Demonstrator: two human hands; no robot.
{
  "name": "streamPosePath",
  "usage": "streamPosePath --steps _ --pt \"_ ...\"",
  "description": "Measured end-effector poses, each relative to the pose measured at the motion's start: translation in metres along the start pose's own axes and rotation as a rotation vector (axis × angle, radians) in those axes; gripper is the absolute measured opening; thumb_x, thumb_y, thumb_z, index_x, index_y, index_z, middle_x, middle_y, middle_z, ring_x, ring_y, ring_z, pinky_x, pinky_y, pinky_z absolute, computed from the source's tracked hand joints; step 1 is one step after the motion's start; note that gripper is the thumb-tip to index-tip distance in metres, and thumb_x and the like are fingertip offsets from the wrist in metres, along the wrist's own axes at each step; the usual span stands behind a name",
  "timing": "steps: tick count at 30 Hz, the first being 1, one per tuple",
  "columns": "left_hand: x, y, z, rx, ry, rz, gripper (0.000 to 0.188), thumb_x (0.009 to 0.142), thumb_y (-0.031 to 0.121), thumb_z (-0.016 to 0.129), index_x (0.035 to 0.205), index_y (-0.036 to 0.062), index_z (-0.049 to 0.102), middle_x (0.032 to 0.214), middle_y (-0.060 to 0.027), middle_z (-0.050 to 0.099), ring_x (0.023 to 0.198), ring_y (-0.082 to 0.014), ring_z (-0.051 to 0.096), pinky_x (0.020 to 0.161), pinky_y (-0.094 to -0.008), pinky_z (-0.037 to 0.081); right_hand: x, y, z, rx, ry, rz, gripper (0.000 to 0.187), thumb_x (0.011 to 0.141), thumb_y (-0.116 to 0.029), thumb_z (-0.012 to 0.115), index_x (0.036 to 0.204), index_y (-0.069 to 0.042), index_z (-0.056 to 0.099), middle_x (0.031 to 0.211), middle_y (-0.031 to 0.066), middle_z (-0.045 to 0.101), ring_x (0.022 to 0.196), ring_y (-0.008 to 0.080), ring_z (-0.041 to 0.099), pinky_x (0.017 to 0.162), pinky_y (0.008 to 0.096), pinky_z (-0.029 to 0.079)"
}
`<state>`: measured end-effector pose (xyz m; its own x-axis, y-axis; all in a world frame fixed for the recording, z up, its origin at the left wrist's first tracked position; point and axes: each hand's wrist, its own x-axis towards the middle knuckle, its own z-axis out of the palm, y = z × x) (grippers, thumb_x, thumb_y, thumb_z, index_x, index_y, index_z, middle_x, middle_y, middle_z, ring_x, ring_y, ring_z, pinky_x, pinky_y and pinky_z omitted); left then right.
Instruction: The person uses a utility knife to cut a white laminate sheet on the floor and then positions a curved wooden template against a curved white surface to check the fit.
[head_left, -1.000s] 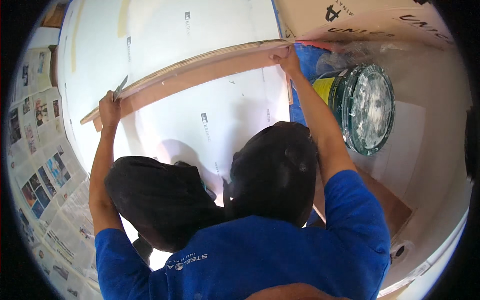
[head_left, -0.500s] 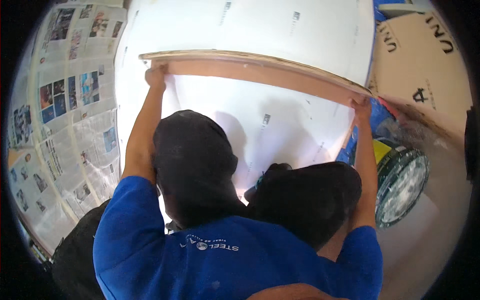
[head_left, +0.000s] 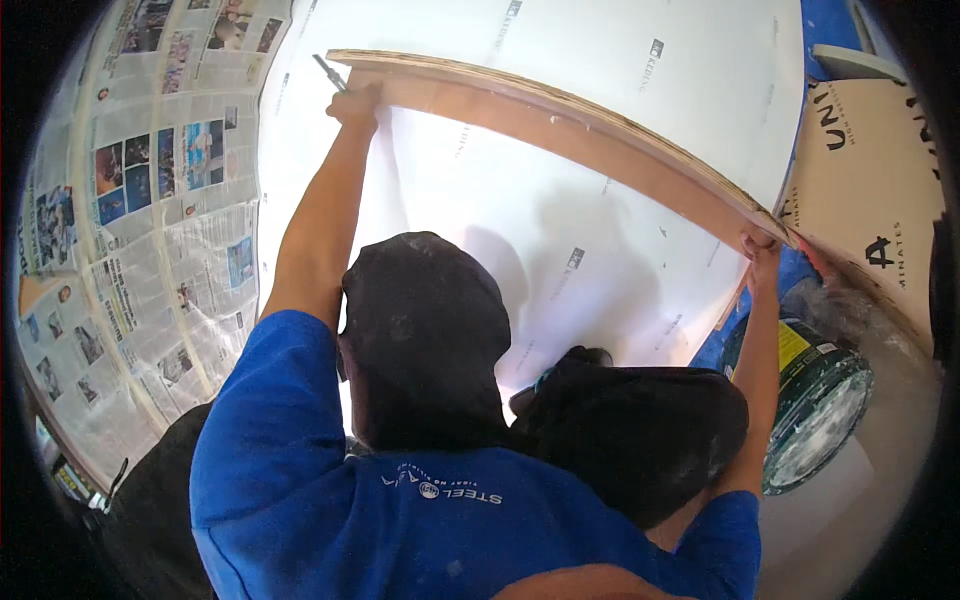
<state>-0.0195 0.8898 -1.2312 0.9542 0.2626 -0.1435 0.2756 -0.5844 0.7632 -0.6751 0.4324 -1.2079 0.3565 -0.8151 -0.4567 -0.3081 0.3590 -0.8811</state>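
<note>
A long wooden board (head_left: 560,130), with a brown face and a pale layered plywood edge, spans the white sheet in front of me. My left hand (head_left: 354,103) is closed at the board's left end. From that same hand a slim grey pen-like tool (head_left: 330,73) sticks out beyond the fingers; its kind is not clear. At the opposite end, my right hand (head_left: 762,256) grips the board near its corner, fingers curled against the brown face. The white printed sheet (head_left: 440,200) lies beneath the board and extends past it on both long sides.
Newspaper pages (head_left: 150,240) cover the surface on the left. To the right stand a dark green bucket (head_left: 815,420) with a whitish-smeared end and a brown cardboard piece (head_left: 860,170) with black lettering. Blue sheeting (head_left: 800,268) shows beside the white sheet. My dark-trousered knees (head_left: 425,330) are bent close by.
The view has shifted, and the board now slants more, its left end farther away. The pen-like tool in my left hand now shows clearly. Both hands remain at the board's ends.
</note>
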Motion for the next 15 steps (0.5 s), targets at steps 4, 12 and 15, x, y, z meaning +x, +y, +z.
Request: streamPosePath --steps 4,12,15 --pt "0.004 0.000 0.000 0.181 -0.017 0.003 0.054 0.073 0.014 0.082 0.104 -0.0173 0.052 0.101 -0.0229 0.057 0.082 -0.0255 0.062 0.068 -0.0324 0.054 0.001 -0.003 0.004 -0.046 0.010 -0.019 0.079 0.073 0.006 0.075 0.140 -0.011 0.036 0.134 0.0066 0.048 0.118 0.0232 0.052 0.099 0.0362 0.046" --pt "-0.040 0.000 0.003 0.080 -0.051 0.151 0.068 0.069 0.025 0.089 0.106 -0.0178 0.050 0.109 -0.0272 0.053 0.095 -0.0332 0.061 0.073 -0.0384 0.056 0.006 0.004 0.009 0.037 0.097 -0.029 0.077 0.069 0.003 0.079 0.136 -0.005 0.042 0.129 0.0070 0.053 0.118 0.0209 0.052 0.099 0.0337 0.046" --pt "-0.074 0.017 0.009 -0.009 -0.001 0.195 0.053 0.071 0.024 0.088 0.092 -0.0138 0.056 0.092 -0.0236 0.061 0.072 -0.0302 0.063 0.062 -0.0399 0.054 0.005 0.011 0.001 -0.052 0.145 -0.119 0.075 0.069 0.005 0.077 0.135 -0.006 0.043 0.127 0.0069 0.053 0.115 0.0202 0.054 0.095 0.0305 0.048"
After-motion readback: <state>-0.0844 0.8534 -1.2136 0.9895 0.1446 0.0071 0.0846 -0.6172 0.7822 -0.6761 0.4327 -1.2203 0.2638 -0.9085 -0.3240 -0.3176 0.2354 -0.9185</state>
